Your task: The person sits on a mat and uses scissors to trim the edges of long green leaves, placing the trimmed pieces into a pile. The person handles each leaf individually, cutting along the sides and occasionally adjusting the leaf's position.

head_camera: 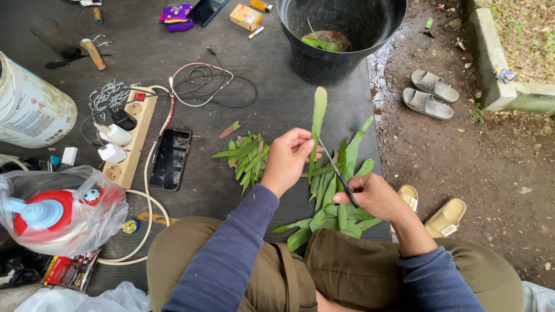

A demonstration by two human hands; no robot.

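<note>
My left hand [287, 159] pinches a long flat green cactus-like stem cutting [318, 112] that points away from me. My right hand [376, 195] grips a small knife [335, 170] by its dark handle, and the thin blade rests against the stem just beside my left fingers. Under both hands lies a pile of similar long green cuttings [332, 208] on the dark ribbed mat [277, 98]. A smaller heap of short cut green pieces [247, 156] lies to the left of my left hand.
A black tub [338, 34] with soil stands at the back. A power strip [132, 136] with chargers, a phone [170, 159], cables, a white canister [32, 107] and a bagged bottle [55, 214] lie left. Sandals [428, 95] rest on bare dirt at right.
</note>
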